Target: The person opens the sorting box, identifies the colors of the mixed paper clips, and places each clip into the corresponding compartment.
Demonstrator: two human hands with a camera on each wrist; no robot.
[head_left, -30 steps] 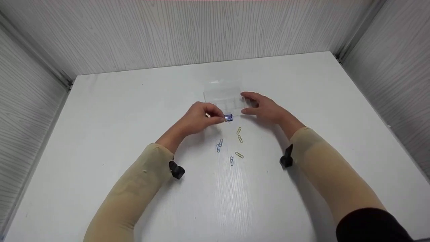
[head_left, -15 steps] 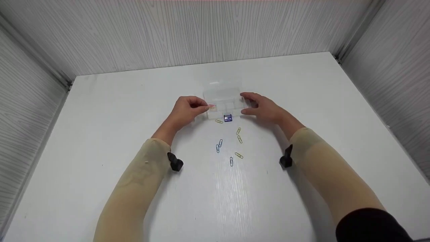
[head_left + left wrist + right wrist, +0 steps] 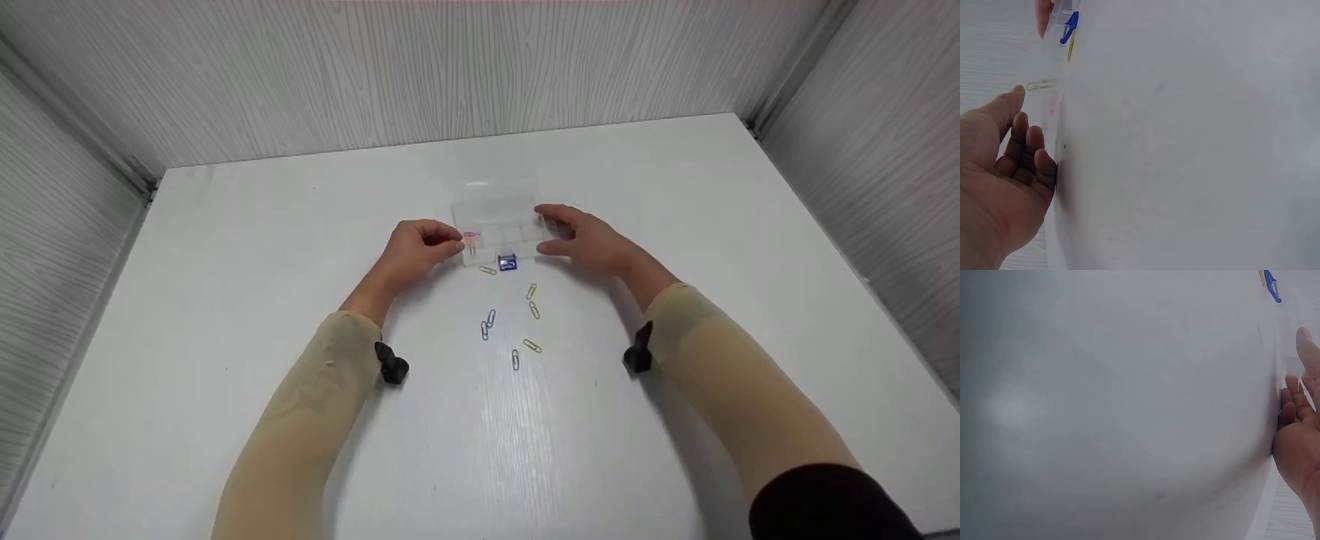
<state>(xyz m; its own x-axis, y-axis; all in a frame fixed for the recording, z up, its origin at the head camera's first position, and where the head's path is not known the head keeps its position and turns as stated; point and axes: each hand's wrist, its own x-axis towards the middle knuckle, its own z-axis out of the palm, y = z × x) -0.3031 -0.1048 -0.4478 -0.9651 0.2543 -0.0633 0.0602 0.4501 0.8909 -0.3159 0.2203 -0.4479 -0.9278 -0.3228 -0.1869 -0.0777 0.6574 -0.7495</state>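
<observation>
- There goes the left hand (image 3: 417, 251), across from the blue piece (image 3: 508, 262) to the clear box's (image 3: 495, 214) left end!
- Thumb and fingers curve in; whether they pinch anything, I can't tell.
- Right hand (image 3: 592, 244), thumb and fingers spread, holds the box's right end.
- The box sits towards the desk's (image 3: 225, 285) back edge; yellow clips (image 3: 532, 346) and blue clips (image 3: 515, 360) lie before it.

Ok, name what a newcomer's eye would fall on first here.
Most likely the vivid blue piece at the front edge of the clear box, the boldest colour on the white table. Next come the yellow paper clips and blue paper clips, several scattered in front of the box. The eye might then go to the left hand and right hand, at the box's two ends.
</observation>
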